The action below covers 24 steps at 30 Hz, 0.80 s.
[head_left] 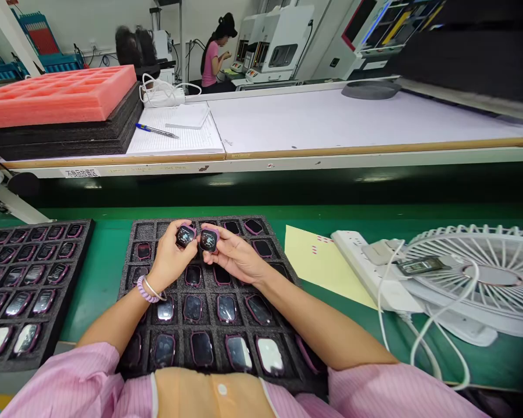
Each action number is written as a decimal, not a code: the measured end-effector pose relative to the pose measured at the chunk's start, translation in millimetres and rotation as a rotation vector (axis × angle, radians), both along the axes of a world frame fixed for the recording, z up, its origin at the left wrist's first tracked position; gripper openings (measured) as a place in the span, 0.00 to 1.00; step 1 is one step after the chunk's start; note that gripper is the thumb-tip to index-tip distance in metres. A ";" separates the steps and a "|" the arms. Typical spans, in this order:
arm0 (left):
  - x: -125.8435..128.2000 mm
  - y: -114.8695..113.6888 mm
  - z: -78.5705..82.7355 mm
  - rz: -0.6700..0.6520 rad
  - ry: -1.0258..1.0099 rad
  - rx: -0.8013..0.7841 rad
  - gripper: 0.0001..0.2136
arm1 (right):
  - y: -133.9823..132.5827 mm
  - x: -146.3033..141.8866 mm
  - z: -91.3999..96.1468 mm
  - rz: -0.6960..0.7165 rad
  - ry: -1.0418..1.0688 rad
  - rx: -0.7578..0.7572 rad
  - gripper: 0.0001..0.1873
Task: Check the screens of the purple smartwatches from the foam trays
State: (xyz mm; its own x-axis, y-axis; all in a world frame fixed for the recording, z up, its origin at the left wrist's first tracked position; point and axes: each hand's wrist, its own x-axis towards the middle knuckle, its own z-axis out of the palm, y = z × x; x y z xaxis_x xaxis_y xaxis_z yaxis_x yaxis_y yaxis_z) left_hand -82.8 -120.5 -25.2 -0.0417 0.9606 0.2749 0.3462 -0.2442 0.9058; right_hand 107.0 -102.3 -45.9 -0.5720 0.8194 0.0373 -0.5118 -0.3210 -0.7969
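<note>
My left hand (173,253) is closed on a smartwatch case (185,235) with a lit, dark face and purple frame. Right beside it, my right hand (233,253) grips a second smartwatch case (208,239), also purple-framed with its screen lit. Both faces are turned up toward me, held side by side at about the same height. Beneath my hands lies a dark foam tray (181,338), its compartments holding several more purple-framed watch cases with dark or reflecting screens. My forearms cover part of that tray.
Another foam tray (88,235) of watch cases lies left. A yellow sheet (318,261), a white power strip (366,267) and a white fan (488,273) with cables sit right. Above, a shelf (287,125) carries pink foam (70,96) and a pen (157,130). A co-worker (213,58) sits beyond.
</note>
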 end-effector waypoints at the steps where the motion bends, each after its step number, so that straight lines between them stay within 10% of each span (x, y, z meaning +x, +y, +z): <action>1: -0.1 -0.1 0.1 -0.003 0.006 0.001 0.18 | -0.2 -0.1 0.0 0.003 0.004 0.000 0.32; 24: 1.4 -0.2 0.3 -0.132 -0.024 -0.033 0.17 | 0.0 4.4 0.6 0.034 0.015 0.069 0.29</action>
